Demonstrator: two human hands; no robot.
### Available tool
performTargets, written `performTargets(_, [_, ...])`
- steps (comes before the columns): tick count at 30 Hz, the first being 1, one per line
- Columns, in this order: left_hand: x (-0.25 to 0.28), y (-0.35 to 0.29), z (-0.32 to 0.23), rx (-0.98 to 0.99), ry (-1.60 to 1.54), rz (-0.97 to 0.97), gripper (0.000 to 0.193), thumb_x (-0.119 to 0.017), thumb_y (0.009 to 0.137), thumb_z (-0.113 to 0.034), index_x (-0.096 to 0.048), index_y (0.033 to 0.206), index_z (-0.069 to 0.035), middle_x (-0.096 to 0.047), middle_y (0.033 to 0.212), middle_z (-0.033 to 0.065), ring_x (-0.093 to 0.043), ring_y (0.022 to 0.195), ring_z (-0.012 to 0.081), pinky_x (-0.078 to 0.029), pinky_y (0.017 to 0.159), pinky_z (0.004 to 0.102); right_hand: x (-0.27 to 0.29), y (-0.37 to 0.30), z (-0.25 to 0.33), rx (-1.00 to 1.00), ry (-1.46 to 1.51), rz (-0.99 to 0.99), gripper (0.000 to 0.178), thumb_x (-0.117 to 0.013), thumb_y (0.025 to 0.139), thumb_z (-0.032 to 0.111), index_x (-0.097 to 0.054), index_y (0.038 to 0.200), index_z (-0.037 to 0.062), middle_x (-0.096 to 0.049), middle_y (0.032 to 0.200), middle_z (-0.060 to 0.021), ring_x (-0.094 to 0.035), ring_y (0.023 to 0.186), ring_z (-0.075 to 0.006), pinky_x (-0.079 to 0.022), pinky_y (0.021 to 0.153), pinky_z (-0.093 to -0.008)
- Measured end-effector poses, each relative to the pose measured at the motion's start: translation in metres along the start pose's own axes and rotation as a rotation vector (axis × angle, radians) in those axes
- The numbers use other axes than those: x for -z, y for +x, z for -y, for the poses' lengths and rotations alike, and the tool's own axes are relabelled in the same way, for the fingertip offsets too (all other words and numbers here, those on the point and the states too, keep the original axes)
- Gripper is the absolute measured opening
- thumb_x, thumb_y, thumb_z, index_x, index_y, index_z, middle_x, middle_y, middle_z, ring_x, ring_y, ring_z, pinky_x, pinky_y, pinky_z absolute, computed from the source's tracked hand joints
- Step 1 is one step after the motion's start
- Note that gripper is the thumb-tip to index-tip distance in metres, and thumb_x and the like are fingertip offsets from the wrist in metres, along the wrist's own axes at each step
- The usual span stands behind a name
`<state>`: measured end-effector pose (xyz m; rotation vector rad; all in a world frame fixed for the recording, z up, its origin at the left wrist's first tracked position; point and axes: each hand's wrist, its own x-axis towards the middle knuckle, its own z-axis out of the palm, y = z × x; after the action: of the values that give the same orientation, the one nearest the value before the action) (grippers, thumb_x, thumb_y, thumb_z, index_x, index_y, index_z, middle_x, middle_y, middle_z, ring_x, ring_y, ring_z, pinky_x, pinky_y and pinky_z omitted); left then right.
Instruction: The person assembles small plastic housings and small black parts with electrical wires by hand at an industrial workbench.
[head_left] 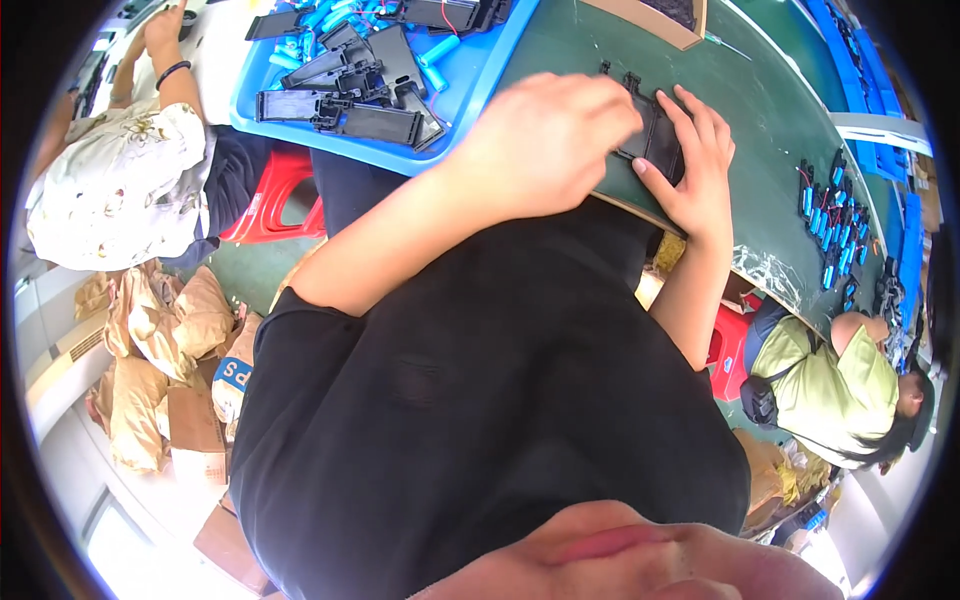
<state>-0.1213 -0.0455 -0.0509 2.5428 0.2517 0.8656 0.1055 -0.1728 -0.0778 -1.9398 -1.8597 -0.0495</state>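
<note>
A black plastic casing (655, 135) lies on the green tabletop in front of me, partly covered by my hands. My right hand (700, 175) steadies it from the right, thumb at its near edge and fingers along its far side. At its left side, my left hand (555, 140) is bent over with fingers curled in, slightly blurred by motion. Whatever those fingers pinch is hidden. To the left, a blue tray (470, 120) holds black plastic casings (350, 85) in a heap with blue cylindrical cells (435, 78), some with red wires.
A cardboard box (660, 22) stands at the table's far side, beside a thin screwdriver-like tool (725, 45). More wired blue cells (835, 225) cover the table's right part. Co-workers sit at left (120, 190) and right (840, 390). Brown paper bags (145, 350) lie behind at left.
</note>
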Motion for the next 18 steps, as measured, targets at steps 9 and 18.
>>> performTargets(9, [0.04,-0.01,0.053,0.288,0.713,-0.072,0.024,-0.068,0.083,-0.011,-0.071,0.106,-0.006,-0.07,0.108,0.0118,-0.067,0.108,0.0314,-0.051,0.096,0.0508,-0.001,-0.001,0.001,-0.008,-0.014,-0.001,0.074,-0.081,0.076,0.037,-0.061,0.143,0.0129,-0.052,0.151,-0.0132,-0.045,0.137,-0.0376,-0.031,0.116,-0.051])
performTargets(18, [0.035,-0.002,0.037,0.186,0.348,-0.197,0.024,-0.07,0.083,-0.003,-0.07,0.107,-0.005,-0.069,0.099,0.0129,-0.066,0.096,0.0365,-0.055,0.085,0.0446,0.0,-0.001,0.001,-0.013,-0.017,-0.013,0.074,-0.081,0.076,0.037,-0.061,0.143,0.013,-0.053,0.151,-0.0133,-0.045,0.136,-0.038,-0.031,0.116,-0.0511])
